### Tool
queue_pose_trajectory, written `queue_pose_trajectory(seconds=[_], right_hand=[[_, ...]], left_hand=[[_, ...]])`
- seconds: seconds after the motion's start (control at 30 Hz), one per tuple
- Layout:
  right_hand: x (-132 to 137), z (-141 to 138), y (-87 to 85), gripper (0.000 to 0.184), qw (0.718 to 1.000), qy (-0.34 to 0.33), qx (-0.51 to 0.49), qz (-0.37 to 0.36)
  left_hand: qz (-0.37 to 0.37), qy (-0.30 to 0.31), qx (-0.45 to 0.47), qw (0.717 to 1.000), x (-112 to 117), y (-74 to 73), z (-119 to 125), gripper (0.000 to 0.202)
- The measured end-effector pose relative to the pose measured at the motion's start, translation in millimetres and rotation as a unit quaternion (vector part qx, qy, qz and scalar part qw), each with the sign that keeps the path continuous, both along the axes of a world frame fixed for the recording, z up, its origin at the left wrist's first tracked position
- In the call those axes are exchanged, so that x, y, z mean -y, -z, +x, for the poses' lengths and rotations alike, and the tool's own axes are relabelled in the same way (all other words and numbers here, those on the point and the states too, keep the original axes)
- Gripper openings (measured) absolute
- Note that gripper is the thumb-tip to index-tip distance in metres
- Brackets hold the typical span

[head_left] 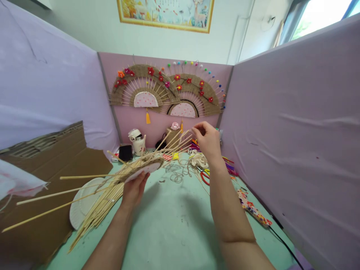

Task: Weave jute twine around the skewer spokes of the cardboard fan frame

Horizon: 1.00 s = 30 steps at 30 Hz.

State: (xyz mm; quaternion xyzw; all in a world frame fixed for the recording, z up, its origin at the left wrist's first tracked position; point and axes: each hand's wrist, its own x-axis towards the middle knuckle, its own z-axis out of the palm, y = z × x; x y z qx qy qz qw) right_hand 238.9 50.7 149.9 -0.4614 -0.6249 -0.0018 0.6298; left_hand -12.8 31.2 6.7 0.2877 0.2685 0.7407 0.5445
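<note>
My left hand grips the edge of a half-made fan, its thumb and fingers on the pale paper base. Brown twine is woven around this base, and thin wooden sticks spread out from it to the left and to the upper right. Raised just right of the stick tips, my right hand is closed in a pinch on a thin strand of twine. Loose twine lies in loops on the table beneath.
Under the fan lie a bundle of sticks and a white paper plate. Red-handled scissors, white cord and a patterned glue gun are to the right. Cardboard stands left; finished fans hang behind.
</note>
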Motion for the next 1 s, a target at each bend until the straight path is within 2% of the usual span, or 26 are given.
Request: queue_pose_trajectory(seconds=[0.07, 0.13, 0.23, 0.3, 0.37, 0.43, 0.5, 0.6, 0.67, 0.73, 0.87, 1.0], right_hand=[[8, 1, 13.1, 0.012, 0.998, 0.010, 0.043, -0.050], [14, -1, 26.5, 0.010, 0.985, -0.019, 0.115, -0.128], [16, -5, 42.5, 0.009, 0.938, -0.077, 0.242, -0.235], [16, -8, 48.0, 0.006, 0.915, -0.064, 0.290, -0.274], [20, -11, 48.1, 0.008, 0.909, -0.016, 0.299, -0.289], [29, -15, 43.0, 0.013, 0.918, 0.036, 0.285, -0.272], [42, -22, 35.5, 0.013, 0.944, 0.064, 0.250, -0.204], [55, -42, 28.8, 0.013, 0.984, 0.028, 0.176, -0.019], [55, -57, 30.7, 0.014, 0.984, -0.003, 0.152, 0.090], [49, -69, 36.2, 0.014, 0.978, -0.011, 0.149, 0.145], [37, -79, 45.9, 0.015, 0.982, -0.013, 0.099, 0.159], [39, -79, 45.5, 0.021, 0.993, -0.076, -0.004, 0.086]], left_hand=[[0.000, 0.000, 0.015, 1.000, 1, -2.4, 0, 0.032], [0.002, 0.002, 0.031, 1.000, 2, -5.0, 0, 0.032], [0.004, 0.005, 0.057, 0.998, 3, -7.7, 1, 0.032], [-0.002, 0.011, 0.075, 0.997, 4, -8.4, 2, 0.033], [-0.017, 0.018, 0.097, 0.995, 5, -8.7, 4, 0.031], [-0.032, 0.023, 0.116, 0.992, 7, -8.6, 7, 0.029], [-0.047, 0.032, 0.128, 0.990, 9, -8.1, 11, 0.027], [-0.062, 0.052, 0.134, 0.988, 13, -6.3, 17, 0.025], [-0.063, 0.061, 0.132, 0.987, 17, -4.8, 22, 0.024], [-0.060, 0.067, 0.126, 0.988, 20, -3.8, 25, 0.025], [-0.053, 0.078, 0.119, 0.988, 22, -2.8, 28, 0.025], [-0.049, 0.071, 0.109, 0.990, 21, -0.6, 27, 0.025]])
